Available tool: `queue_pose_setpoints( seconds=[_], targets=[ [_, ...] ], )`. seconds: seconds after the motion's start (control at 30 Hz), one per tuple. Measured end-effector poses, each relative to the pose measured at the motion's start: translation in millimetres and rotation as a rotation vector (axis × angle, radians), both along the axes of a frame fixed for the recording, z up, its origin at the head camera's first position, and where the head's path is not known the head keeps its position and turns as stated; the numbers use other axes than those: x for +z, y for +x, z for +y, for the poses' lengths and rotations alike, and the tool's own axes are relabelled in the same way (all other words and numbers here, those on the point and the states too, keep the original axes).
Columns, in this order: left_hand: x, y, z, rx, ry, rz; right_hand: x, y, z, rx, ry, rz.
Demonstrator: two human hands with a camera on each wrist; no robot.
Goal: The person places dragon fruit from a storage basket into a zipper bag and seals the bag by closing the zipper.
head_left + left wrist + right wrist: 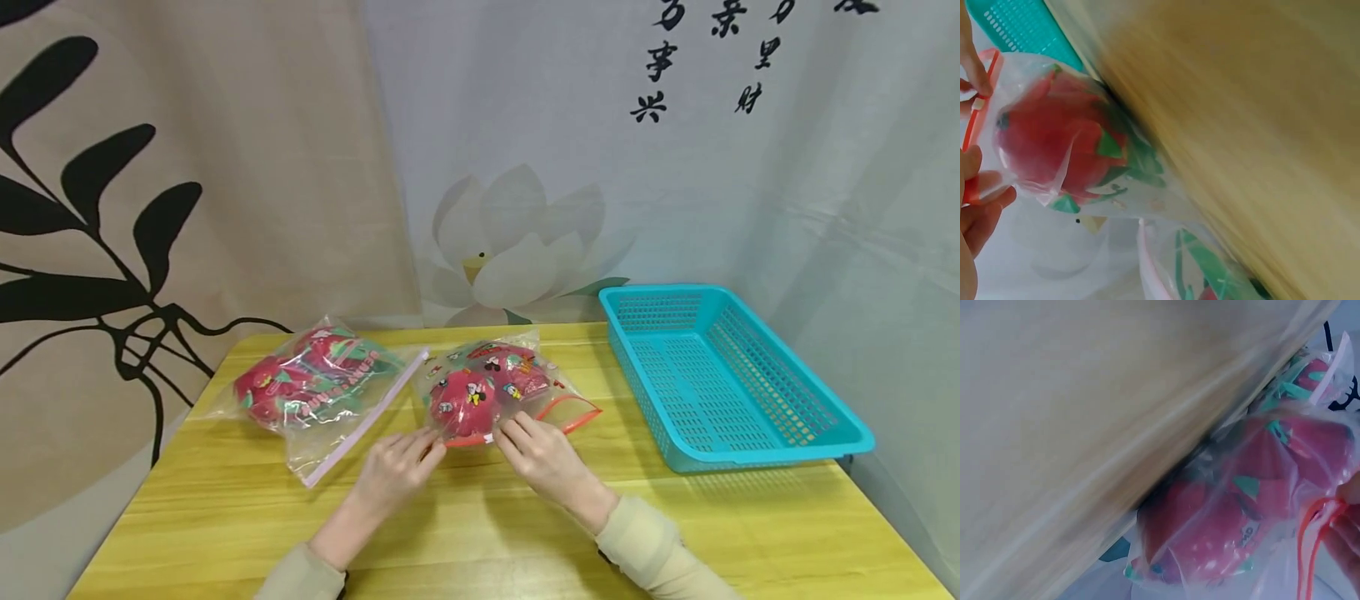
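In the head view a clear zip bag (442,379) printed with cartoon figures lies at the table's middle. Red dragon fruits (463,407) with green scales fill it. My left hand (399,467) pinches the left end of its red zip strip (974,128). Thumb and fingers of my right hand (536,457) grip the strip at the small white slider (978,104). Right of the slider, the mouth's two red edges (1305,550) stand apart. A second zip bag (318,446) with a pale lilac strip, also holding dragon fruits (270,387), lies to the left.
A turquoise plastic basket (656,392) stands on the right side of the wooden table (480,542). Behind the table hangs a printed curtain (510,100) with leaves, a lotus and black characters.
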State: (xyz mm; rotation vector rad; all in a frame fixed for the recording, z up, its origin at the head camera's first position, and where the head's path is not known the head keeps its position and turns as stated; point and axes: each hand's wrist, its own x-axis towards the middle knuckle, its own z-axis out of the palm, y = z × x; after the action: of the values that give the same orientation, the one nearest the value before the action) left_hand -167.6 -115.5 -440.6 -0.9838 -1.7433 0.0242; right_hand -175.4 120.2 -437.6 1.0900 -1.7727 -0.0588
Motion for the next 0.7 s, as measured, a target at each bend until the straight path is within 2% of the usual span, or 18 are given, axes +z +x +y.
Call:
queue_pose_setpoints(
  seconds=[0.3, 0.53, 0.7],
  targets=[
    [2.9, -1.7, -0.9, -0.024, 0.02, 0.053, -0.9, 1.9, -14, -0.006, -0.023, 0.032],
    [3.9, -2.1, -13.4, 0.019, 0.031, 0.045, -1.5, -2.2, 0, -0.027, -0.026, -0.003],
    [4.1, -3.7, -19.4, 0.001, 0.013, 0.058, -1.5, -3.8, 11, -0.014, 0.016, 0.039]
  ],
)
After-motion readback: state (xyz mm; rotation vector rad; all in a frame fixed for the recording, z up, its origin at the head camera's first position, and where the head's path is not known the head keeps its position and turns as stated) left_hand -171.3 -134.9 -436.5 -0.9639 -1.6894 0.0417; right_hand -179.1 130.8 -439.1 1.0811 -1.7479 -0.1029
